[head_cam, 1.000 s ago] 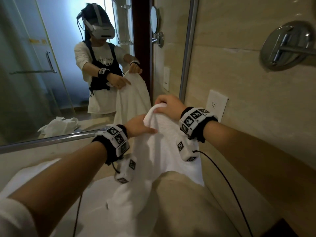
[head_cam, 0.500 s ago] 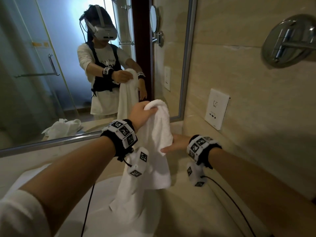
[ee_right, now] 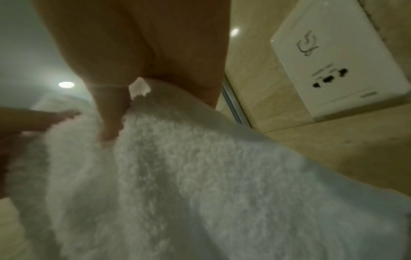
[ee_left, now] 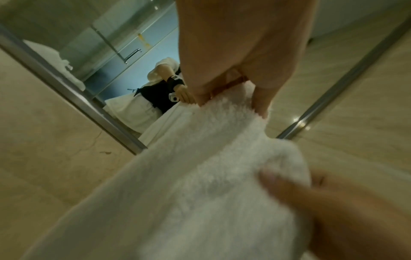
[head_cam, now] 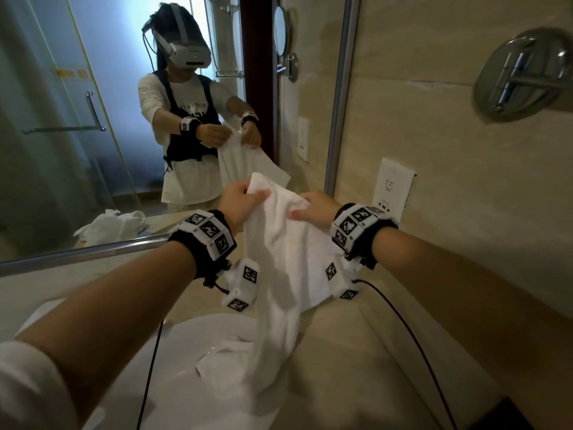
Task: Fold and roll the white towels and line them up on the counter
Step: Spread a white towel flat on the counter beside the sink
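Since half a second ago the right hand [head_cam: 313, 209] has come up from beneath the hanging white towel [head_cam: 288, 262] to its top edge, and the left hand [head_cam: 240, 201] has dropped a little, so both now sit at about the same height, side by side. Each hand pinches the towel's upper hem: the left with thumb over the front and fingers behind, as the left wrist view shows at the left hand [ee_left: 235, 52]; the right likewise, with a corner of hem poking out between thumb and fingers of the right hand [ee_right: 142, 58].

From the hands the towel hangs straight down, its long axis vertical, and its lower end trails in crumpled folds onto the white sink basin [head_cam: 179, 395] set in the tabletop [head_cam: 366, 364] below and toward the body. The hands are close together, the cloth between them bunched and slack rather than taut. My judgement is that the coming move depends on drawing the hands apart along that top edge to spread the width before any fold; neither hand is nearer, since both already hold it.
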